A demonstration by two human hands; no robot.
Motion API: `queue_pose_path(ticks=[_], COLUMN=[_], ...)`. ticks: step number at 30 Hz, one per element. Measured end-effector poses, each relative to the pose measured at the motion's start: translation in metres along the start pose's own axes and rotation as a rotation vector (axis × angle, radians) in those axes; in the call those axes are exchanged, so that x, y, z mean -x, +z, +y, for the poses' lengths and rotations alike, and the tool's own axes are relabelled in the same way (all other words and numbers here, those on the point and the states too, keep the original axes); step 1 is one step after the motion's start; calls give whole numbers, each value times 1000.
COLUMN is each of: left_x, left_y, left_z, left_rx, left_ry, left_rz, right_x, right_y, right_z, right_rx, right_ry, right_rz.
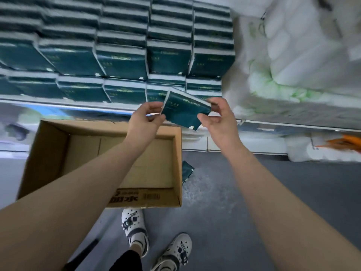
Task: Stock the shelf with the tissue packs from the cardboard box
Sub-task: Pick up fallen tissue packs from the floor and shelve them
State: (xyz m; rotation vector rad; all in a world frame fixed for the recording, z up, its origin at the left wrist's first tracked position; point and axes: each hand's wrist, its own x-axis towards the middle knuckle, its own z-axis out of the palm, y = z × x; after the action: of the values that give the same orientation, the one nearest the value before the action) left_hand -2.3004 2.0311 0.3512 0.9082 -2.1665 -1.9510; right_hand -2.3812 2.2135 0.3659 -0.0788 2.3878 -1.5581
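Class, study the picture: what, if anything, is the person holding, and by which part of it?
A dark green tissue pack, held by both side edges: the left hand pinches its left edge, and the right hand pinches its right edge.

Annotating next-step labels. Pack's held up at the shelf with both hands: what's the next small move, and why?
Probably ease the tissue pack forward onto the front row of packs at the right end of the shelf. The left hand and right hand both pinch it, tilted, just short of that row. The visible part of the box holds no more.
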Motion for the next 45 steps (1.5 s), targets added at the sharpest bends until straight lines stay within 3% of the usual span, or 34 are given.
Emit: queue_pose_path(ticks=[12,25,45], left_x=[-40,-55,-40], left_y=[-16,-12,5], left_z=[26,32,21], left_rx=[-6,104,142], left_ry=[64,16,-43], left_rz=[46,38,117], right_x=[-62,-78,-55], right_y=[28,49,42], right_z=[-52,-58,-35], right_rx=[176,230,-14], right_ry=[-246,-263,-177], right_rz=[29,148,145])
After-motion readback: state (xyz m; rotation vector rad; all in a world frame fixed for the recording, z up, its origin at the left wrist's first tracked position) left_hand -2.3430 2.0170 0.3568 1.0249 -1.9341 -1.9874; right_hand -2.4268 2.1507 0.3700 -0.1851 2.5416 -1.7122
